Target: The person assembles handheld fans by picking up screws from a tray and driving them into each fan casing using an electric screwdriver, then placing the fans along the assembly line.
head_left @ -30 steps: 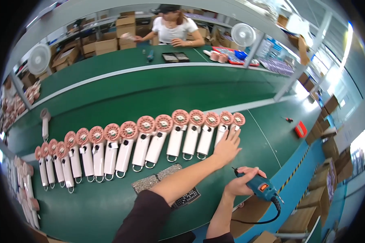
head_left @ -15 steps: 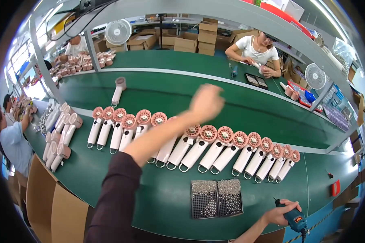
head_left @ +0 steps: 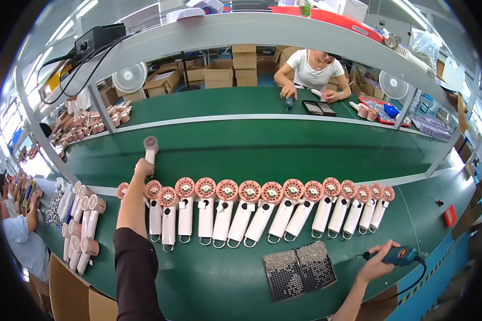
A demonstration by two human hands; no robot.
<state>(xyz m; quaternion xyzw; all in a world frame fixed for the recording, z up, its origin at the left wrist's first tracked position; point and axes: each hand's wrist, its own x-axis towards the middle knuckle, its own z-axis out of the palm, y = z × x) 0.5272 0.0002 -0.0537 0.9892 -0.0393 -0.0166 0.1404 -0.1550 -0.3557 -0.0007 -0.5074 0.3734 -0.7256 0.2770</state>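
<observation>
Out beyond the row, my left hand (head_left: 144, 168) is closed around the handle of a handheld fan (head_left: 150, 145), whose round head points away from me. My right hand (head_left: 378, 265) grips a teal electric screwdriver (head_left: 403, 256) near the front right, its bit pointing left. Between my arms stretches a row of white handheld fans (head_left: 222, 220) with pink grille heads and metal loops toward me. Some at the left lie partly behind my left forearm. A black two-part tray (head_left: 288, 282) of small screws sits left of the screwdriver.
More fans (head_left: 83, 224) are stacked at the left, near a cardboard box (head_left: 69, 291). A metal rail (head_left: 284, 117) crosses behind the bench. Across it, a co-worker (head_left: 314, 75) handles a fan and a teal tool. A red box (head_left: 450, 215) lies far right; the screwdriver's cord hangs nearby.
My left hand has swung left from above the row and taken hold of the single fan. The screwdriver has tilted level in my right hand. The whole view has shifted.
</observation>
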